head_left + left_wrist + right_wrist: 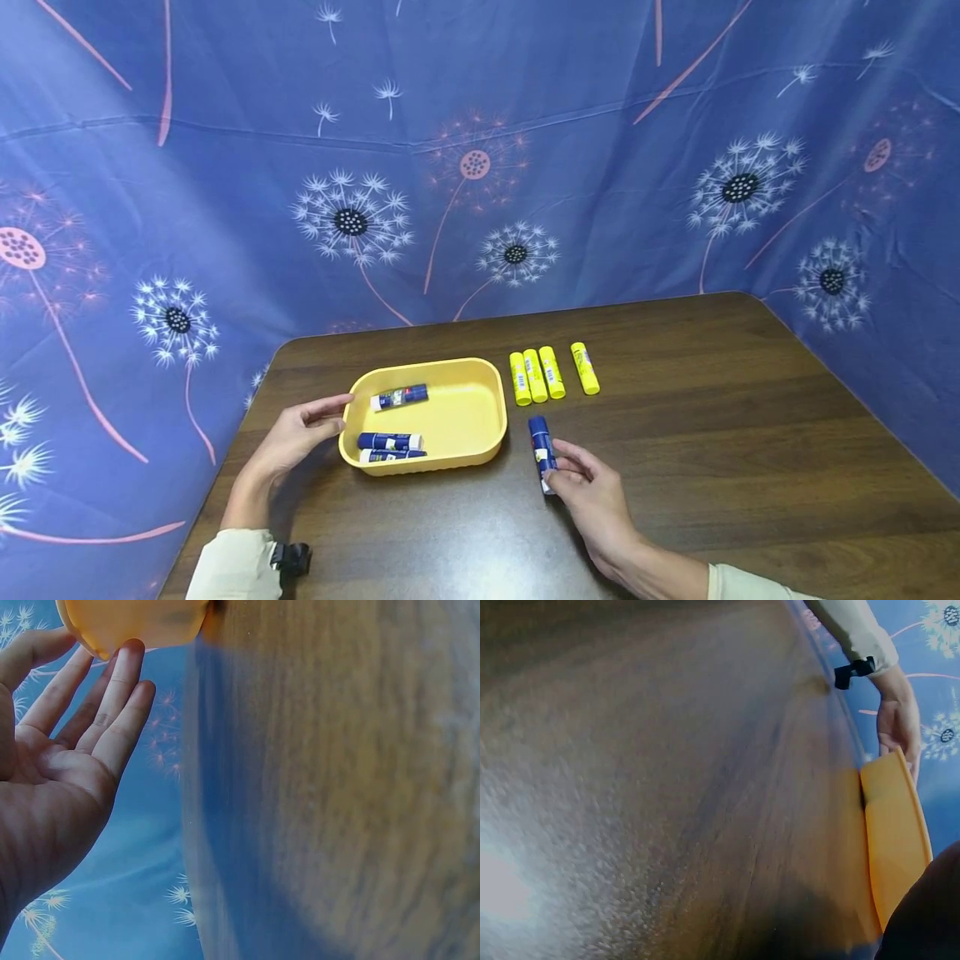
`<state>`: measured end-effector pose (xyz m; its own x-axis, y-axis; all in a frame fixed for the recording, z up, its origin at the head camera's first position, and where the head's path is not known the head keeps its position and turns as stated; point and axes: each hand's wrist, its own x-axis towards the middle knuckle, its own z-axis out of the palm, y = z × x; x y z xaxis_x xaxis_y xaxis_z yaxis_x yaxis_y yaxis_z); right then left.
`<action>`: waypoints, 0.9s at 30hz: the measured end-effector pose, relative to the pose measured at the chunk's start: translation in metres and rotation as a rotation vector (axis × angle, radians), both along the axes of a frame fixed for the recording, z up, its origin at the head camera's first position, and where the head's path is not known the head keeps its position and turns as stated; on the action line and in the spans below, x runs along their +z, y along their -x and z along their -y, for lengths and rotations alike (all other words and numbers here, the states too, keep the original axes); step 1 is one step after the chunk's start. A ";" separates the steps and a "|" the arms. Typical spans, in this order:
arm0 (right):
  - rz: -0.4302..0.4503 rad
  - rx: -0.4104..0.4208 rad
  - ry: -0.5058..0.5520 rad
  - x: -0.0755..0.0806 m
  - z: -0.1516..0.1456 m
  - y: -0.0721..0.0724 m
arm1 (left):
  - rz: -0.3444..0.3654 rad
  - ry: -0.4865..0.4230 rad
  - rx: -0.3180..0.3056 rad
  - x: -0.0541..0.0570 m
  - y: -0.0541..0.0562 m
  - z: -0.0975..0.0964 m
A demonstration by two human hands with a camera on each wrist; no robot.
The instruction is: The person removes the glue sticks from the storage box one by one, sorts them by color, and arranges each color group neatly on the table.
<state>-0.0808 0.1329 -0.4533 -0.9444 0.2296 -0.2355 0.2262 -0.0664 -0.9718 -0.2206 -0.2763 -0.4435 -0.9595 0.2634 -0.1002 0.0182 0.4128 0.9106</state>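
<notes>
My right hand (pixel 600 504) pinches a dark blue glue stick (pixel 542 446) by its lower, white-ended part, between thumb and fingers. The stick points away from me, just right of a yellow plastic tray (pixel 457 461). Only a dark edge of this hand (pixel 930 915) shows in the right wrist view. With fingers fairly straight, my left hand (pixel 292 437) touches the tray's left rim; the left wrist view has its fingertips against the tray wall (pixel 142 622). Inside the tray lie three blue glue sticks, one (pixel 400 397) near the back and two (pixel 390 442) side by side at the front.
Several yellow glue sticks lie behind the held one: three (pixel 534 375) close together and one (pixel 585 368) apart to the right. Everything rests on a brown wooden table (pixel 720 450). A blue dandelion-print cloth (pixel 600 208) hangs behind and along the sides.
</notes>
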 end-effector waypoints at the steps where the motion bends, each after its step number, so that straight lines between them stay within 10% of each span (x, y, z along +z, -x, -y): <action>1: -0.003 0.002 -0.009 -0.001 0.001 0.001 | -0.001 0.004 -0.001 0.000 0.000 0.000; 27: -0.081 0.007 -0.411 -0.024 0.011 0.022 | 0.001 0.025 0.002 0.001 0.002 0.002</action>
